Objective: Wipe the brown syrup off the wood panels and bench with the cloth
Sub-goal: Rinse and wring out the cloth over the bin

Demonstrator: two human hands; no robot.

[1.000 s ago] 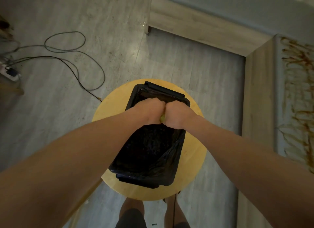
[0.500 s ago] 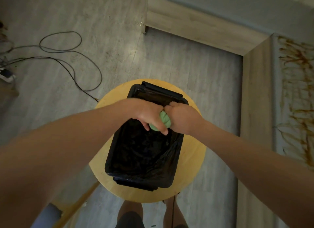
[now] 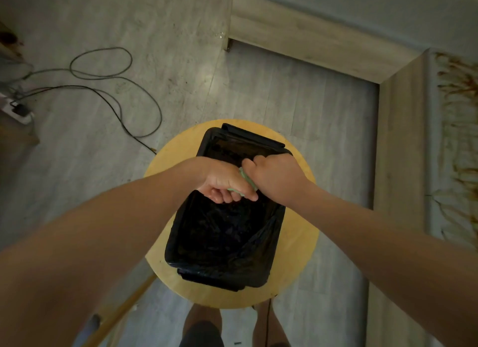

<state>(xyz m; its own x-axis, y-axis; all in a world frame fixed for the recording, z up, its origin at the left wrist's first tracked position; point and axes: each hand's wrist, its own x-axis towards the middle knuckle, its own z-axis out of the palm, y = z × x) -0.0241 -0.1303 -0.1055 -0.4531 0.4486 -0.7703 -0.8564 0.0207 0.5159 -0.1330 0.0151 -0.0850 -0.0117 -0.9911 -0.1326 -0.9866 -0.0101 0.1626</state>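
Both clenched round the cloth, my left hand & right hand prob. wring it over bin so drips land inside; syrup at right not yet wiped.

The room was dim and warm-toned. A soft pale glare lay on the floor beyond the stool. The black bin liner swallowed detail. Wide-angle distortion bent the edges, where the syrup streaks looked smeared and soft.
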